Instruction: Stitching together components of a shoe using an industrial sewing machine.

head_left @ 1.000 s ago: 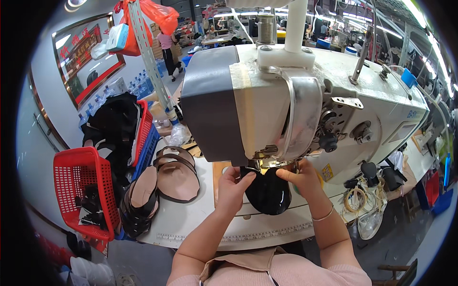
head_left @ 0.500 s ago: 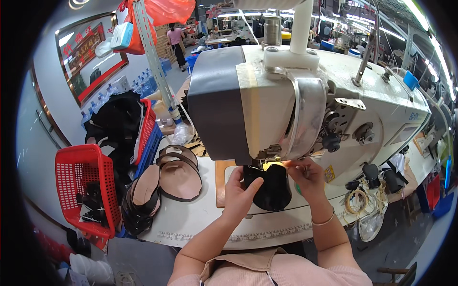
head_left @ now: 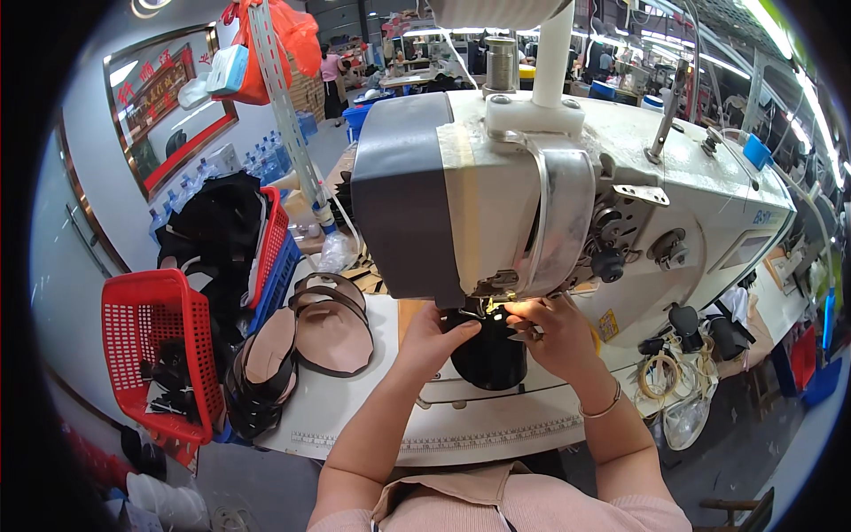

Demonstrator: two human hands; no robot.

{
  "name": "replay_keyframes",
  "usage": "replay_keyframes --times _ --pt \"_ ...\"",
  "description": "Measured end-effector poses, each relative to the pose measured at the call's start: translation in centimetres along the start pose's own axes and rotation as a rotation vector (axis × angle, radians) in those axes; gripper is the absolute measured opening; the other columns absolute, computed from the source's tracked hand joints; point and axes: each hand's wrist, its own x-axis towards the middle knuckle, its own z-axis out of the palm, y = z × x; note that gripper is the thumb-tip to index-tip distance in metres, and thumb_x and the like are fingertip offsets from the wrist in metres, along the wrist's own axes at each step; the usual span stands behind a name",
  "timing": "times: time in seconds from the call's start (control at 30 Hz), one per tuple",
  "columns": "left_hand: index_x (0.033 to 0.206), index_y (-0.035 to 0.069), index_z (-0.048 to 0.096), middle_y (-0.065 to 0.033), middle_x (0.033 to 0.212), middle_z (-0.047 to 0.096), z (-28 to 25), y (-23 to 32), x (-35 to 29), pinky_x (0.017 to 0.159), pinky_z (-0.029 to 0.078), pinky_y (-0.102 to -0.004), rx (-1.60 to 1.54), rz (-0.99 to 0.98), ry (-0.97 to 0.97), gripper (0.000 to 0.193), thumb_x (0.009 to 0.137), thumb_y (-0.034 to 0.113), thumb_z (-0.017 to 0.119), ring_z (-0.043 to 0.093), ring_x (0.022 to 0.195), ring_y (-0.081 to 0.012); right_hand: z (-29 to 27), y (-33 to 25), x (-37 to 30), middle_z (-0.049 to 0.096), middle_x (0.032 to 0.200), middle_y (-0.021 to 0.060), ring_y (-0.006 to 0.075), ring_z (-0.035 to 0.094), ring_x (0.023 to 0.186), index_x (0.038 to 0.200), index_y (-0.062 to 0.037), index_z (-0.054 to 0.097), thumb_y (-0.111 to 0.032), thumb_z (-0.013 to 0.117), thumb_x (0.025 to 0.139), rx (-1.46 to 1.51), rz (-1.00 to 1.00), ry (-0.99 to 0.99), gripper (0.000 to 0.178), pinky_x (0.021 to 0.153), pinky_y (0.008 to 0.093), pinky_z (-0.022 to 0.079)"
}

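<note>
- While my left hand [head_left: 432, 340] pinches black material [head_left: 487, 366] below the sewing machine [head_left: 496, 204],
- I cannot tell the grip of my right hand [head_left: 560, 335];
- likely positioning; next calls for steady alignment.

We've got bare tabletop [head_left: 337, 405] just nearside of the stacked pieces [head_left: 330, 339] — but ahead, the sewing machine [head_left: 510, 199] bars our way!

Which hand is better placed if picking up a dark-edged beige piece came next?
Likely the left hand: the beige pieces lie on the table to its left. The right hand is farther, on the other side of the black piece.
</note>
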Motion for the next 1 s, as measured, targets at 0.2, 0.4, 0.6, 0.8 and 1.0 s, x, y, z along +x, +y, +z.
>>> replay_keyframes --times 0.2,0.4,0.6,0.8,1.0 --pt "0.112 0.000 0.051 -0.0057 0.100 0.059 -2.0 0.3 1.5 0.083 0.045 -0.0267 -0.059 -0.183 -0.057 0.043 0.072 -0.001 0.068 0.058 0.090 -0.0139 -0.5 -1.3 0.3 0.058 0.079 0.0037 0.0234 0.057 0.073 0.089 -0.0136 0.063 -0.010 0.070 0.070 -0.028 -0.021 -0.038 0.021 0.060 0.0336 0.047" --pt "0.116 0.000 0.048 -0.0077 0.104 0.058 -1.0 0.5 0.5 0.085 0.045 -0.0287 -0.369 -0.181 -0.097 0.048 0.073 0.002 0.068 0.057 0.094 -0.0157 -0.3 -0.2 0.2 0.064 0.082 0.0034 0.0234 0.059 0.069 0.085 -0.0117 0.061 -0.010 0.071 0.070 0.052 -0.080 -0.081 0.018 0.059 0.0323 0.048" --pt "0.119 -0.002 0.047 -0.0092 0.105 0.059 -1.8 0.0 -2.5 0.084 0.047 -0.0285 -0.267 -0.046 0.136 0.050 0.073 0.000 0.068 0.058 0.093 -0.0160 -0.5 -1.5 0.3 0.061 0.075 -0.0016 0.0202 0.055 0.068 0.085 -0.0145 0.062 -0.011 0.070 0.067 0.016 -0.175 -0.056 0.020 0.058 0.0287 0.047" --pt "0.117 -0.002 0.051 -0.0082 0.102 0.061 -1.5 0.5 -2.3 0.081 0.048 -0.0248 -0.145 0.084 0.131 0.045 0.075 -0.003 0.067 0.060 0.090 -0.0130 -0.4 -1.0 0.4 0.064 0.090 -0.0015 0.0166 0.059 0.074 0.093 -0.0136 0.064 -0.008 0.069 0.064 -0.114 -0.220 -0.006 0.030 0.064 0.0289 0.048" --pt "0.116 -0.002 0.051 -0.0081 0.102 0.061 -1.6 1.3 -1.8 0.081 0.048 -0.0254 -0.127 0.077 0.122 0.044 0.075 -0.003 0.067 0.060 0.089 -0.0133 -0.4 -1.4 0.5 0.060 0.095 -0.0036 0.0179 0.050 0.073 0.093 -0.0134 0.061 -0.009 0.069 0.064 -0.140 -0.253 -0.007 0.030 0.062 0.0271 0.047"
